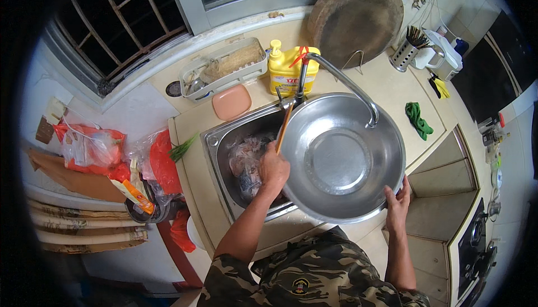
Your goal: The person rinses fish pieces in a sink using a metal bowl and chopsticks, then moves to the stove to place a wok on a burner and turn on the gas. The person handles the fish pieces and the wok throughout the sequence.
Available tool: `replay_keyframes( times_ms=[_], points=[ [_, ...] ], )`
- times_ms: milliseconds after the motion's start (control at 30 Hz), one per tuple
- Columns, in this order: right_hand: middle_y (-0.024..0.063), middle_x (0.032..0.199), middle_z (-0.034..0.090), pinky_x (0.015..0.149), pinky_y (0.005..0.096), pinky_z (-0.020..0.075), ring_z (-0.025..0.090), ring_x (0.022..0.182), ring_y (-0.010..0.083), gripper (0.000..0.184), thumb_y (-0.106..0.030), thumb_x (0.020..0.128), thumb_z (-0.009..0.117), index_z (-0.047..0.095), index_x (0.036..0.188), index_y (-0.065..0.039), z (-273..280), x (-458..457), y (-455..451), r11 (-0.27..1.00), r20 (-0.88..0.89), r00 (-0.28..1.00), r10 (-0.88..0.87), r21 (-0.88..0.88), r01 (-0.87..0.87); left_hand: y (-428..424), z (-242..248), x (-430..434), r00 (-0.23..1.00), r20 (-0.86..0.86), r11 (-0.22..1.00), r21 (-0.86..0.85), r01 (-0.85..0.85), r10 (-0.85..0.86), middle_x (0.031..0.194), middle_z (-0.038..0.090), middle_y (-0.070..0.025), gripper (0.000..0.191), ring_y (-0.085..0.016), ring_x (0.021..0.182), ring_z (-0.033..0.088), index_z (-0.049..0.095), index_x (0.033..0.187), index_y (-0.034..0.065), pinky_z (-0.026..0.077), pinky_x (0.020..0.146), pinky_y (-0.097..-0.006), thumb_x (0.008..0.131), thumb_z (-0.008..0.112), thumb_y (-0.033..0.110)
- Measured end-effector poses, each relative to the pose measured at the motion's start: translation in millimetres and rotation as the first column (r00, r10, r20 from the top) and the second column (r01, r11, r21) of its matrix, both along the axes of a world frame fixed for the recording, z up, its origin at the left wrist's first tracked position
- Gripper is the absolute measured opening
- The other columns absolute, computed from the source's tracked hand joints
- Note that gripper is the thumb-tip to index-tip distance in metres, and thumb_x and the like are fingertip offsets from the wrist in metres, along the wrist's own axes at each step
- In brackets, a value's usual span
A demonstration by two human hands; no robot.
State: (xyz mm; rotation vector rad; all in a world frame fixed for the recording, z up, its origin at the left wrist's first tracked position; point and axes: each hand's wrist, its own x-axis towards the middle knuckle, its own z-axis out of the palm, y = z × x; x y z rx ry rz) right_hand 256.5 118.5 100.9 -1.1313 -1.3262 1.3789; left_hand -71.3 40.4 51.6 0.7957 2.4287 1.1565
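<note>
A wide stainless steel basin hangs tilted over the right side of the sink, its wet inside bare and facing me. My right hand grips its lower right rim, thumb on the inside. My left hand is closed around a pair of wooden chopsticks that point up towards the tap. It is at the basin's left rim; whether its fingers also grip that rim is hidden. Below it, pieces of raw fish with grey scaly skin lie in the sink. The curved tap arches over the basin.
Behind the sink stand a grey plastic basket, a pink dish and a yellow pump jug of detergent. A round wooden chopping board leans on the wall. Green cloth lies right; spring onions lie left.
</note>
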Motion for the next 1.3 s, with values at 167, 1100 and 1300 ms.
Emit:
replay_keyframes(
  times_ms=[167,1100,1300],
  points=[
    [0.0131,0.122,0.055,0.093,0.0288,0.0420,0.055,0.105,0.0173,0.049,0.000,0.091,0.051,0.036,0.137,0.006,-52,15,64,0.973,0.084,0.971,-0.226,0.060,0.221,40,3,-18,1.000,-0.004,0.971,0.240,-0.012,0.013,0.090,0.065,-0.0252,0.021,-0.046,0.087,0.061,0.060,0.105,0.0030,0.047,0.075,-0.0521,0.094,0.050,0.018],
    [-0.0049,0.066,0.046,0.045,0.0230,0.0402,0.047,0.051,0.0057,0.048,-0.044,0.097,0.054,0.056,0.120,-0.002,-64,54,51,0.882,0.024,0.926,-0.376,-0.298,0.366,-60,-46,-77,0.994,0.000,0.984,0.139,-0.109,0.111,0.078,0.063,-0.0129,0.023,-0.023,0.071,0.063,0.062,0.109,0.0002,0.049,0.067,-0.0336,0.092,0.058,0.016],
    [-0.0040,0.069,0.046,0.048,0.0241,0.0392,0.046,0.054,0.0073,0.044,-0.043,0.097,0.053,0.057,0.116,-0.004,-86,65,46,0.871,-0.062,0.921,-0.385,-0.355,0.340,-144,-59,-44,0.959,0.226,0.960,0.178,-0.216,0.174,0.072,0.058,-0.0033,0.019,-0.009,0.065,0.055,0.062,0.102,-0.0031,0.044,0.060,-0.0252,0.093,0.056,0.014]
  ],
)
